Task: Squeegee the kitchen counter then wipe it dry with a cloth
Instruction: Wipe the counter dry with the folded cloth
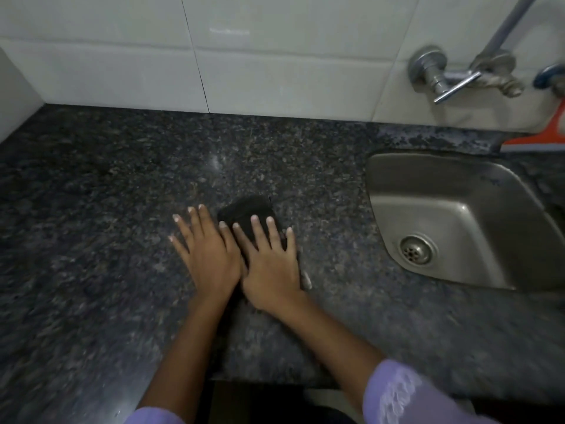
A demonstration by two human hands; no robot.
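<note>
A dark folded cloth (246, 209) lies flat on the speckled granite counter (107, 185), near its middle. My right hand (270, 264) presses down on the cloth with fingers spread, covering most of it. My left hand (208, 255) lies flat beside it, fingers apart, mostly on bare counter, its inner edge touching the cloth. An orange squeegee (541, 139) leans against the wall behind the sink, partly cut off by the frame's right edge.
A steel sink (452, 215) with a drain is set into the counter on the right. A chrome tap (449, 78) juts from the white tiled wall (244, 56) above it. The counter's front edge runs just below my forearms.
</note>
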